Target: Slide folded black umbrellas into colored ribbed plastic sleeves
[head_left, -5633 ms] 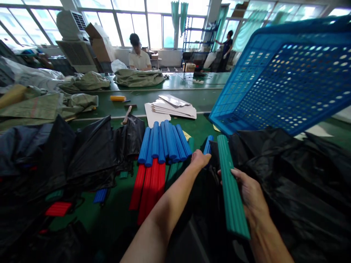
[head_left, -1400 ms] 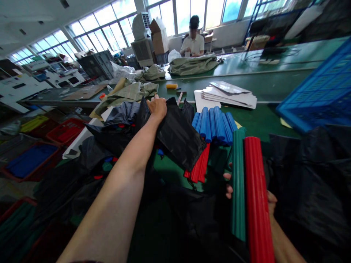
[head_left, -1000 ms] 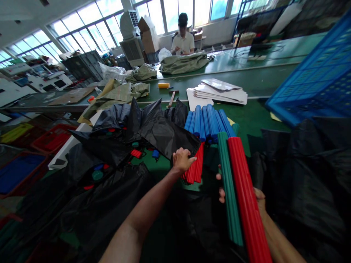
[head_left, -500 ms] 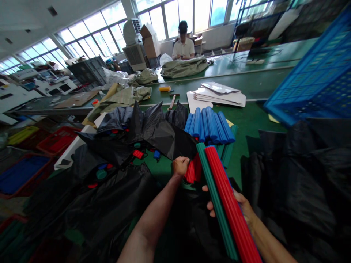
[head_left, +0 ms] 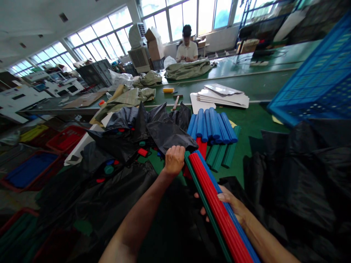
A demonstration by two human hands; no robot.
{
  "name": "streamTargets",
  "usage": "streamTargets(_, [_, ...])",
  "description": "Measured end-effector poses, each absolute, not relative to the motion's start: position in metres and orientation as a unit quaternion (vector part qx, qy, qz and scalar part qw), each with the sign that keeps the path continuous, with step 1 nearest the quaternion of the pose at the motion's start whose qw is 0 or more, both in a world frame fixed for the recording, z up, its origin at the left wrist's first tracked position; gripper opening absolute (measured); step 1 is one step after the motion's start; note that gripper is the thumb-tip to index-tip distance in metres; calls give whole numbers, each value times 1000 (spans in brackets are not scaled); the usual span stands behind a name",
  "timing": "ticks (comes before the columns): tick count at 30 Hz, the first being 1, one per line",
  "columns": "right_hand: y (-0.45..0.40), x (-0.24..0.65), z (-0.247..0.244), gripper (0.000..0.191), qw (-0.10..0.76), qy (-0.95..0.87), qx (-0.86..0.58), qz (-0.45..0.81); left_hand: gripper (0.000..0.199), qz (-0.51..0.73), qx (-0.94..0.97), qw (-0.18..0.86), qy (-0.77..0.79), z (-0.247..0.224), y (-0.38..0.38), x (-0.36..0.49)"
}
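Observation:
In my right hand (head_left: 233,204) is a bundle of long ribbed tubes: a red tube (head_left: 216,197) in the middle, a green tube (head_left: 204,199) to its left and a blue tube (head_left: 233,215) to its right. They slant up and away from me. My left hand (head_left: 174,160) is closed on the edge of a black fabric bag (head_left: 171,133), just left of the tubes' far ends. Beyond those ends lie stacked blue tubes (head_left: 211,125), with green tubes (head_left: 221,157) and red tubes (head_left: 202,146) under or beside them.
More black bags (head_left: 115,190) with coloured tube ends showing lie at left. Black fabric (head_left: 309,175) and a blue crate (head_left: 298,87) stand at right. White boards (head_left: 222,96) and a hammer (head_left: 176,103) lie farther back. A person (head_left: 187,49) sits across the table.
My right hand has brought the tube bundle left, its far ends now close to my left hand. My left hand has shifted slightly left and up with the bag edge.

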State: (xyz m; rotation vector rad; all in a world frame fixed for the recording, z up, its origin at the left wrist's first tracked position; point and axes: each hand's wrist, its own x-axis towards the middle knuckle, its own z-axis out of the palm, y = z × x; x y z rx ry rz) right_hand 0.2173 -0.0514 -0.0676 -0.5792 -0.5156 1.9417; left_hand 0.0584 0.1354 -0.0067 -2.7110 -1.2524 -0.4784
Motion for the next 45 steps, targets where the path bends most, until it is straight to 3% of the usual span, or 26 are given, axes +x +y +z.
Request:
streamTargets(11, [-56,200,-66,61,475,-196,-249,821,25,-155,-938,-27,-308,2,139,49])
streamTargets(16, [-52,197,-68,54,493,-173,-281,805,32,-151,-959,0,-242,8,133,49])
streamTargets(22, [-35,201,-63,59,492,-182,-309,793,35,-140,-976,1,-165,6,120,61])
streamTargets(27, [-30,207,-59,44,522,-131,-323,779,33,-132,-979,10,-157,-7,114,47])
streamTargets(33, [-16,209,-49,52,525,-167,-340,762,35,-163,-976,-13,-147,-1,106,65])
streamTargets(39, [-5,212,-49,40,534,-204,-422,704,28,-149,-985,-49,-69,6,88,97])
streamTargets(45, [-14,217,-41,44,544,-134,-390,731,28,-228,-948,-139,-175,-10,87,56])
